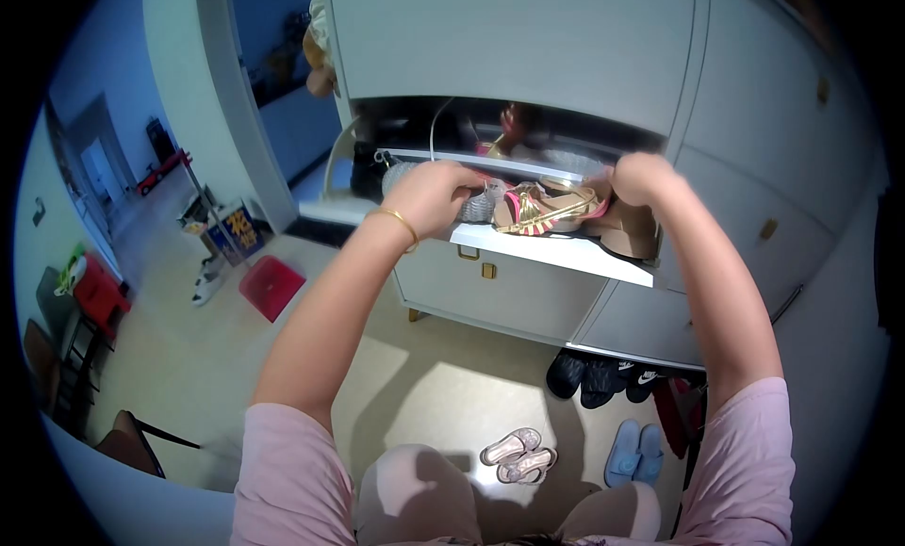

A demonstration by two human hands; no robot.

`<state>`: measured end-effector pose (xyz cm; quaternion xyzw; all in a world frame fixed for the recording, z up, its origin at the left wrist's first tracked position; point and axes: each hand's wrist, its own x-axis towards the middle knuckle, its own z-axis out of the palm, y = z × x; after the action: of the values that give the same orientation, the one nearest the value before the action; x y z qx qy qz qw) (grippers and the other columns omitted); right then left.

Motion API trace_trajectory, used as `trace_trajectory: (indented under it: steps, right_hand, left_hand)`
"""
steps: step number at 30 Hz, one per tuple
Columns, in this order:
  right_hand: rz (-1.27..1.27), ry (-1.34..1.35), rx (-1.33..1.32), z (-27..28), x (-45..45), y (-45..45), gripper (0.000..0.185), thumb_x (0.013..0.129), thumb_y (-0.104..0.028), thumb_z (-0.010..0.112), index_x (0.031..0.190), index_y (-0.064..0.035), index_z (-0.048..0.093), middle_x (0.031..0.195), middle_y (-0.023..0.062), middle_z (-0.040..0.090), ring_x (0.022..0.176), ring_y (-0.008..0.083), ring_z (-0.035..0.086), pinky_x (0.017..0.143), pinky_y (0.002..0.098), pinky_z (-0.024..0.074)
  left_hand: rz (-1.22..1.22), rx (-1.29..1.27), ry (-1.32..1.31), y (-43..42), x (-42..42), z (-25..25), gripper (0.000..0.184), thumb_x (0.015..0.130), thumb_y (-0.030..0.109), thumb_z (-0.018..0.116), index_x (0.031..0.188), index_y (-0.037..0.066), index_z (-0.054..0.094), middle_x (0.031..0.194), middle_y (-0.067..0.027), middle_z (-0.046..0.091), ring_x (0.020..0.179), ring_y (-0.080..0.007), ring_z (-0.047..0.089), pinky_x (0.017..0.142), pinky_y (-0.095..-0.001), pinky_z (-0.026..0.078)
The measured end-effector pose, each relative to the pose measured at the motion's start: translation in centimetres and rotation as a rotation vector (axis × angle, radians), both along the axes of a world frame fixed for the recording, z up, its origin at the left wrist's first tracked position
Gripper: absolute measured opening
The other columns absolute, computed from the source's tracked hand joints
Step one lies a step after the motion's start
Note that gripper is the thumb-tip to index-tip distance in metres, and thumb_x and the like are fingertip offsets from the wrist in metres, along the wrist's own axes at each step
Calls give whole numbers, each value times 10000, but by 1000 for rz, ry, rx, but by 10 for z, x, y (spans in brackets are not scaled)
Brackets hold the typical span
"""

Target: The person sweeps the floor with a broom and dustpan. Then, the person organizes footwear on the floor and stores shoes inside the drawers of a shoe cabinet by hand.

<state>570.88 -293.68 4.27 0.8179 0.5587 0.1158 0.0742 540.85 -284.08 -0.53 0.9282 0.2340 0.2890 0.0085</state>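
A white tilt-out shoe drawer hangs open in the cabinet. Inside it, gold and pink strappy sandals lie near the middle, with a brown shoe at their right. My left hand is over the grey woven shoes, its fingers bent together; what they pinch, if anything, is too small to name. At the right end of the drawer, my right hand is closed at the top of the brown shoe, its fingertips hidden.
Pale sandals, blue slippers and black slides are on the floor below. A red dustpan stands at the left, near a printed box. Closed white cabinet doors rise above the drawer.
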Motion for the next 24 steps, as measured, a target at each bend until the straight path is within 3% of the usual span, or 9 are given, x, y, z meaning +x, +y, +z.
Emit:
trace_trajectory:
  steps: [1, 4, 6, 9, 11, 15, 16, 20, 24]
  right_hand:
    - [-1, 1, 0, 1, -1, -2, 457, 994, -322, 370, 947, -26, 715, 1096, 167, 671, 1010, 353, 629, 882, 422, 498]
    - [42, 18, 82, 3, -6, -17, 410, 980, -322, 421, 937, -34, 710, 1041, 133, 681, 970, 340, 626, 865, 428, 483]
    - [387, 14, 585, -2, -16, -45, 327, 946, -278, 500, 865, -32, 701, 930, 117, 671, 893, 322, 612, 813, 426, 470]
    - [536, 86, 800, -13, -31, -81, 233, 894, -219, 581, 816, -23, 678, 824, 106, 638, 812, 302, 589, 749, 410, 460]
    - [579, 120, 809, -21, -40, -105, 198, 880, -190, 595, 810, -22, 672, 824, 102, 640, 809, 294, 591, 741, 395, 458]
    - [613, 206, 866, -45, -41, -148, 121, 850, -116, 612, 788, -23, 656, 829, 94, 645, 792, 272, 596, 727, 366, 453]
    - [606, 209, 869, -51, -40, -159, 121, 850, -116, 612, 788, -23, 656, 829, 94, 645, 792, 272, 596, 727, 366, 453]
    - [585, 330, 893, -87, -37, -203, 74, 816, -59, 602, 765, -24, 643, 827, 88, 649, 796, 263, 606, 729, 354, 451]
    - [544, 384, 933, -102, -28, -228, 69, 789, -19, 591, 736, -26, 636, 818, 84, 650, 823, 265, 617, 745, 355, 454]
  left_hand:
    - [-1, 0, 1, -6, -1, 2, 220, 828, 94, 620, 1033, 59, 690, 1021, -115, 671, 946, -302, 621, 822, -383, 509]
    - [66, 361, -66, -34, -1, 0, 164, 847, 125, 617, 992, 102, 688, 1083, -88, 638, 1035, -281, 578, 835, -398, 475]
    - [-5, 376, -120, -48, -3, -12, 168, 849, 152, 622, 992, 88, 684, 1085, -96, 634, 1035, -289, 576, 851, -406, 463]
    - [-51, 446, -148, -52, -8, -28, 257, 854, 238, 638, 1033, 55, 657, 1080, -110, 628, 1044, -296, 570, 895, -412, 438]
    - [47, 297, -70, -57, -11, -27, 328, 848, 302, 654, 1070, 61, 634, 1113, -116, 616, 1090, -298, 552, 944, -422, 412]
    - [-6, 490, -156, -48, -9, -38, 454, 687, 369, 783, 1014, 105, 609, 1340, -142, 443, 1221, -364, 410, 1001, -481, 353]
    - [-15, 505, -208, -46, -7, -36, 460, 612, 312, 820, 961, 117, 593, 1366, -141, 396, 1231, -375, 377, 996, -481, 347]
    - [-8, 542, -225, -48, -1, -41, 425, 563, 202, 833, 877, 110, 562, 1303, -127, 439, 1199, -349, 407, 976, -462, 336]
    - [77, 570, -285, -35, 20, -22, 334, 651, 201, 799, 864, 102, 561, 1305, -137, 441, 1201, -357, 409, 1002, -460, 313]
